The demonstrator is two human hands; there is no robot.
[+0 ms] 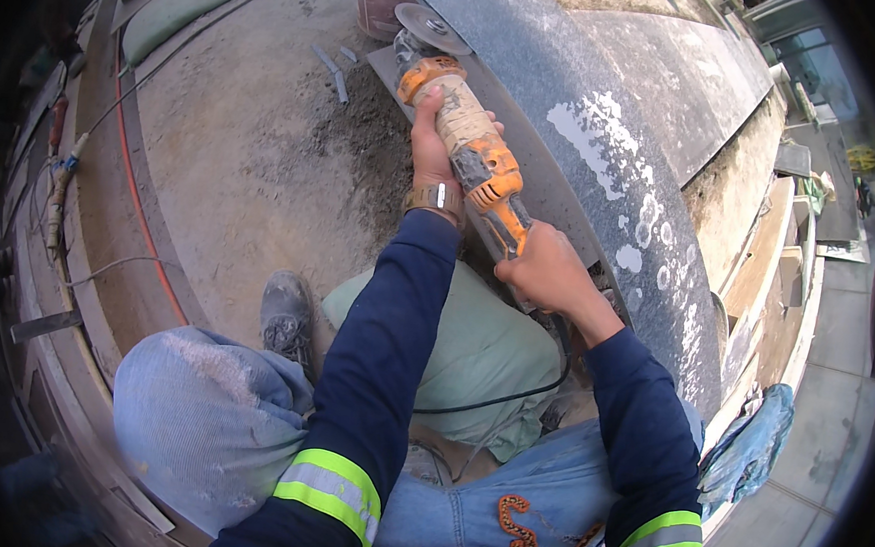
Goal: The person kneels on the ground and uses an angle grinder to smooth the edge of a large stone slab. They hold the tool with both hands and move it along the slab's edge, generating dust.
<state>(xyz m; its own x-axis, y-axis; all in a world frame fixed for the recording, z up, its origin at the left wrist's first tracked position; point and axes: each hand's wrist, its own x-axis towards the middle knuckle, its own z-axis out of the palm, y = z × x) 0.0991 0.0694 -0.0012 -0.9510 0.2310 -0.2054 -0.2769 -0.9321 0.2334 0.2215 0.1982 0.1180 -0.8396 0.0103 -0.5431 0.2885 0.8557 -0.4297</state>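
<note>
An orange and grey angle grinder (472,147) lies across both my hands, its middle wrapped in beige tape. Its cutting disc (432,28) sits at the far end, beside the edge of a long grey stone slab (606,133). My left hand (431,151) grips the taped body, thumb along the near side and fingertips showing on the other. Around the rear handle my right hand (546,268) is closed. A black cord (490,405) trails from that end over a pale green sack (482,362). Whether the disc spins or touches the stone I cannot tell.
White patches mark the slab's top. A reddish bucket (377,4) stands beyond the disc. Dusty ground (256,132) lies to the left, with an orange cable (141,210) along planks and another green sack (193,8). Blue plastic sheeting (747,453) is bunched at right.
</note>
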